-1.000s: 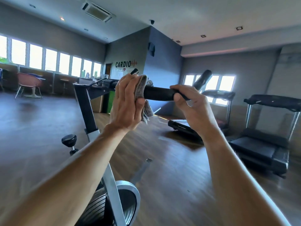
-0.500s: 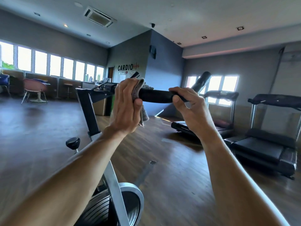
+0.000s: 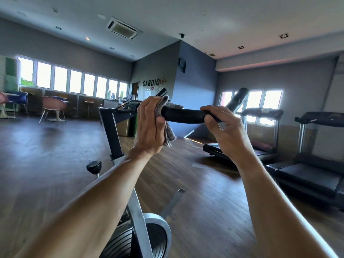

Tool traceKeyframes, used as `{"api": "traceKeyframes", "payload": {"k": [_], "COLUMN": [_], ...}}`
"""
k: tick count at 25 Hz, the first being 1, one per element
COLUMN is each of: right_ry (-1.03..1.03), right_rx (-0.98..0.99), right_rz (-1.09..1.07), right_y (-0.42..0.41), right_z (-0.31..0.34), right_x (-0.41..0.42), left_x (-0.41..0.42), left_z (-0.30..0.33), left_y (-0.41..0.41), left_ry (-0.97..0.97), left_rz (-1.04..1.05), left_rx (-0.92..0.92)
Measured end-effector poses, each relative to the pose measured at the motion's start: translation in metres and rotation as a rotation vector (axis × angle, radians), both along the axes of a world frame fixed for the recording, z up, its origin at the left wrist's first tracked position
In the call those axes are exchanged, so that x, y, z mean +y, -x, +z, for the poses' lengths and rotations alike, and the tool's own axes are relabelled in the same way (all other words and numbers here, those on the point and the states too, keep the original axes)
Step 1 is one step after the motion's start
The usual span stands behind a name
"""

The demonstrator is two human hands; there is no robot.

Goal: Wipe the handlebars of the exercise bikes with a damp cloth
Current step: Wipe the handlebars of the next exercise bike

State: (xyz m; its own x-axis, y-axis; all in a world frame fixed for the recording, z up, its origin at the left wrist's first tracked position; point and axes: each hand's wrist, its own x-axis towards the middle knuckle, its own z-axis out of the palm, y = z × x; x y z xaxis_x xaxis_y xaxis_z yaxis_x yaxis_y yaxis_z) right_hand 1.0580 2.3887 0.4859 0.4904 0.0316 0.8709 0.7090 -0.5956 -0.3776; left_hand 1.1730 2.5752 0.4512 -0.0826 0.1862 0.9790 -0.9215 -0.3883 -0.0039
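Grey cloth (image 3: 166, 119) sits wrapped round the black handlebar (image 3: 183, 115) in the left hand (image 3: 149, 129), and since half a second ago that hand has slid a little further left along the bar, so a longer bare stretch of grip now shows between the two hands. The right hand (image 3: 226, 131) has kept its place near the bend where the bar turns upward.

The bar is a round, matte, rubbery-looking tube; the cloth is a nubbly knit, bunched at the top and hanging in a loose fringed corner below the bar. The left fingers (image 3: 149, 107) curl over the top of the cloth, close together, with the thumb pressing it from beneath (the cloth lies between palm and bar). The right fingers curl over the bare bar, thumb tucked under, pinching it.

Below the arms runs the bike's silver frame (image 3: 138, 211), with a ribbed flywheel (image 3: 158, 231) and a black round knob (image 3: 94, 166). Treadmills (image 3: 316, 170) stand to the right on the dark wood floor (image 3: 204, 211).
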Motion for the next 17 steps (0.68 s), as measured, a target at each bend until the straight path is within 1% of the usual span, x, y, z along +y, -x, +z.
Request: {"api": "traceKeyframes", "payload": {"k": [3,8,9,11,13,14,15,17], "right_ry": [0.013,0.023,0.022,0.023,0.019,0.018,0.017,0.022], "right_rx": [0.002,-0.017,-0.009,-0.003,-0.001,-0.006,-0.015,-0.037], "right_rz": [-0.019,-0.035,-0.03,-0.018,-0.025,-0.029,-0.033,-0.041], "right_y": [0.0,0.0,0.0,-0.001,-0.003,-0.003,-0.004,-0.007], "right_z": [0.001,0.0,0.0,0.0,0.0,0.0,-0.001,-0.002], "right_x": [0.0,0.0,0.0,0.0,-0.002,-0.001,-0.001,-0.001], "left_x": [-0.006,-0.02,-0.014,0.004,0.012,0.011,0.007,-0.004], "left_z": [0.002,0.003,0.004,0.008,0.009,0.009,0.01,0.014], "left_y": [0.014,0.036,0.032,0.021,0.017,0.022,0.03,0.051], "left_ry": [0.018,-0.08,-0.104,-0.123,-0.118,-0.105,-0.11,-0.16], "left_rz": [0.004,0.17,0.172,0.109,0.029,0.027,0.043,0.093], "left_rx": [-0.025,-0.099,-0.08,0.003,0.078,0.096,0.098,0.046]}}
